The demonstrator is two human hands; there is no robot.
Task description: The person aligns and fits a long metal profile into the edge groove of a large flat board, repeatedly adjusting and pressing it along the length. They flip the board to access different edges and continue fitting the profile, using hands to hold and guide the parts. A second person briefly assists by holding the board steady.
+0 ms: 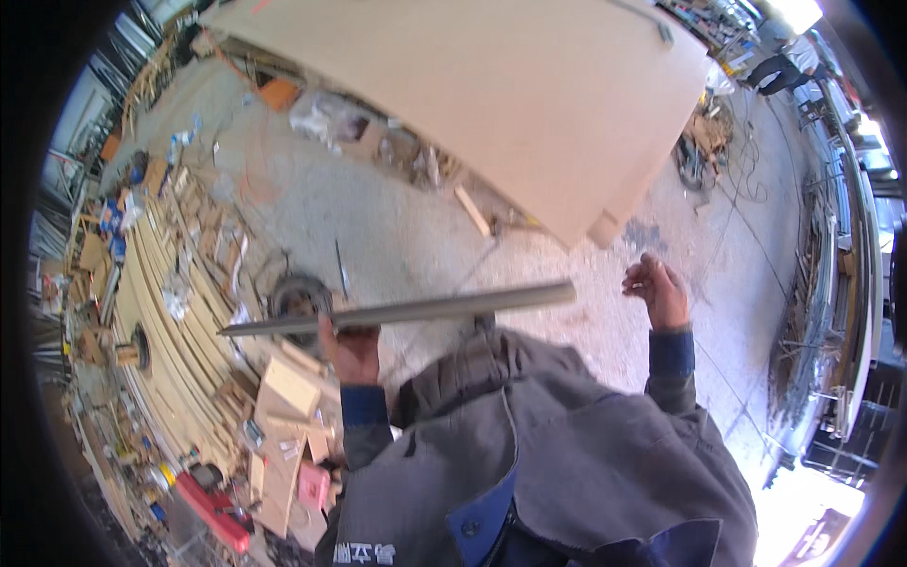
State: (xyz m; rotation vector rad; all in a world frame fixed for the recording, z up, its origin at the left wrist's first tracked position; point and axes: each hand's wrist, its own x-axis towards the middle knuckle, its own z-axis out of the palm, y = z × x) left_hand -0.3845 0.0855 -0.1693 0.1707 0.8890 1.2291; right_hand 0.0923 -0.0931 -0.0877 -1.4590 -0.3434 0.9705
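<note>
A long, narrow grey bar (pixel 444 308), which looks like metal, lies level across the front of my body. My left hand (pixel 353 355) is closed around it left of its middle, with the thumb up on the near side. The bar's left end tapers to a thin tip, and its right end is broad and flat. Over the floor to the right, my right hand (pixel 659 291) is apart from the bar. Its fingers are curled in, and what they hold, if anything, is too small to tell.
A large tan board (pixel 491 90) spans the far middle, above scraps and plastic. Long wooden strips (pixel 175 321) lie at left near a small wheel (pixel 300 298). A red tool case (pixel 213 510) sits lower left. Cables (pixel 746 170) cross the floor at right; a person (pixel 789 66) stands far right.
</note>
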